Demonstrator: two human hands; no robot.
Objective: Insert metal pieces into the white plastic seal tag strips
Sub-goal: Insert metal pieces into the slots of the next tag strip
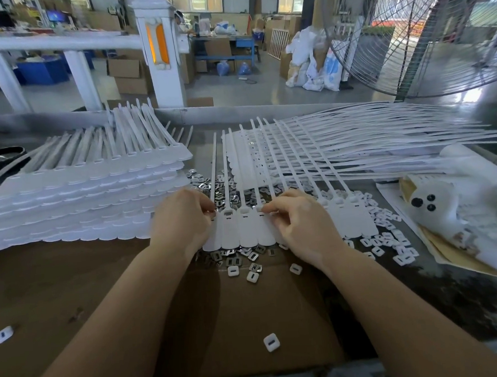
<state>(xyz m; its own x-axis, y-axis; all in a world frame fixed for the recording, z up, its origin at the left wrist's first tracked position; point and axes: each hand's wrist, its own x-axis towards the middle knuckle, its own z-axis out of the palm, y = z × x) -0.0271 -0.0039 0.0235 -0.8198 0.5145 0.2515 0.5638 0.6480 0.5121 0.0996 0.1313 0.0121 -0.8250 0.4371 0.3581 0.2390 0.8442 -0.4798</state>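
Observation:
A white strip of joined seal tags (246, 231) lies across the table in front of me, its thin tails pointing away. My left hand (182, 219) holds the strip's left end, fingers curled at the first tag's slot. My right hand (298, 221) pinches at a tag slot near the middle, thumb and forefinger together on a small piece I cannot make out. Loose metal pieces (240, 255) lie scattered under and around the strip.
A tall stack of tag strips (80, 197) sits at the left, another spread pile (312, 148) behind right. White plastic caps (392, 237) lie at the right beside a white plush toy (460, 203). A black bowl (2, 157) is far left, a big fan (424, 28) at the back right.

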